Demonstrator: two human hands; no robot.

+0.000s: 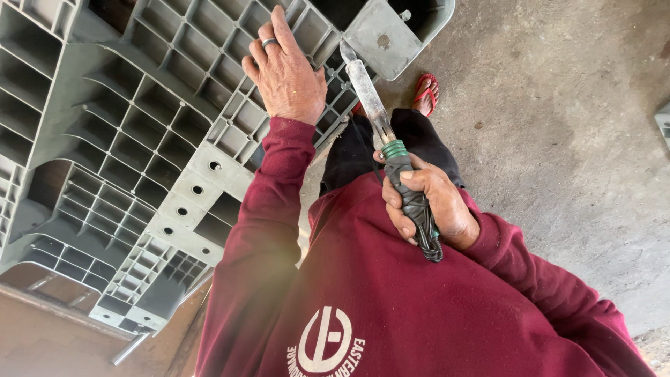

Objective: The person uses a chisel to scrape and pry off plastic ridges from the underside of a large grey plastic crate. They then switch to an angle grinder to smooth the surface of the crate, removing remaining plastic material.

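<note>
View: a head-worn camera looks straight down the person's chest, past a maroon sweatshirt (391,293), to a concrete floor (558,139).
Left hand: the left hand (283,70) lies flat and open on the ribbed underside of a grey plastic pallet (139,139), fingers stretched out, gripping nothing; a ring sits on one finger.
Right hand: the right hand (426,202) is clenched around the dark wrapped handle of a long knife (380,119), which has a green band where the handle meets the blade.
Knife position: the blade points away from the body, its tip touching or just beside the pallet's edge near a solid grey corner block (384,35); whether it actually cuts in is hard to tell.
Pallet: it stands tilted against the person, filling the left half of the view; its top and left edges are cut off by the frame.
Hidden: dark trousers cover the legs; only one foot in a red sandal (426,91) shows, the other is out of sight.
</note>
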